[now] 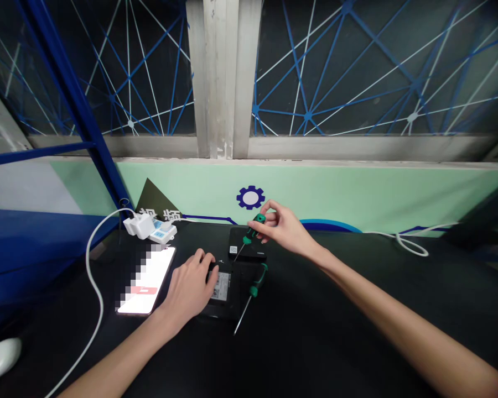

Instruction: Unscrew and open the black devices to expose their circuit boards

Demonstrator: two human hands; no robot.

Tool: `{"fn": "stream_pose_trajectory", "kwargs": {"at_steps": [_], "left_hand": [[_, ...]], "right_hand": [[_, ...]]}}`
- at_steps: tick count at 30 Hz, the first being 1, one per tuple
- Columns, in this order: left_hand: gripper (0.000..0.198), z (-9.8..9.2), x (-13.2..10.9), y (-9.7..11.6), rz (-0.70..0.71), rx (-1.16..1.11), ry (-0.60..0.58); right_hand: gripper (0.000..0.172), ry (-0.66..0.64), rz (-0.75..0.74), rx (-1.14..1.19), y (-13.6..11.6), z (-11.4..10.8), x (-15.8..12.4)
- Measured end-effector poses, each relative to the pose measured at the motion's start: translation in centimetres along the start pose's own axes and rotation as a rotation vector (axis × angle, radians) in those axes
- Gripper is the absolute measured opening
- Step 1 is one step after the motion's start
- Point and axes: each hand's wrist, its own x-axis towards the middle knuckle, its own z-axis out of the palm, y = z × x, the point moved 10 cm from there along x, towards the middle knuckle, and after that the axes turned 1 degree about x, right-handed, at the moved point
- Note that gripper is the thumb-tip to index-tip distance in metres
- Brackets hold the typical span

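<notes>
My right hand (pixel 283 226) pinches the green and black handle of a small screwdriver (pixel 249 235), whose tip points down toward a black device (pixel 222 296) on the dark table. My left hand (pixel 191 287) lies on that device's left part, fingers curled over it beside a white label (pixel 221 286). A second green screwdriver (pixel 251 296) rests on the table at the device's right side, touched by neither hand. A flat black box (pixel 249 246) with a small sticker sits just behind, under the held screwdriver.
A lit phone (pixel 147 279) lies left of my left hand. Behind it sit a white charger (pixel 138 225) and a small white and blue unit (pixel 162 231), with a white cable (pixel 92 287) looping down the table. Another white cable (pixel 410 243) lies far right.
</notes>
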Motion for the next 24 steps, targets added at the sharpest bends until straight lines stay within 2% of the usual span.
{"fn": "stream_pose_trajectory", "kwargs": {"at_steps": [7,14,19,24], "left_hand": [[0.021,0.0,0.1,-0.2,-0.013,0.005,-0.005],[0.021,0.1,0.0,-0.2,-0.006,-0.008,-0.020],[0.021,0.2,0.0,0.0,-0.001,-0.006,-0.018],[0.023,0.1,0.1,-0.1,-0.010,-0.013,-0.020]], "right_hand": [[0.044,-0.060,-0.102,-0.151,-1.7,0.7,0.9],[0.045,-0.102,-0.104,-0.150,-2.1,1.1,1.2],[0.040,-0.161,-0.166,-0.146,-2.8,2.4,1.4],[0.035,-0.122,-0.222,-0.182,-2.7,3.3,1.5]]}}
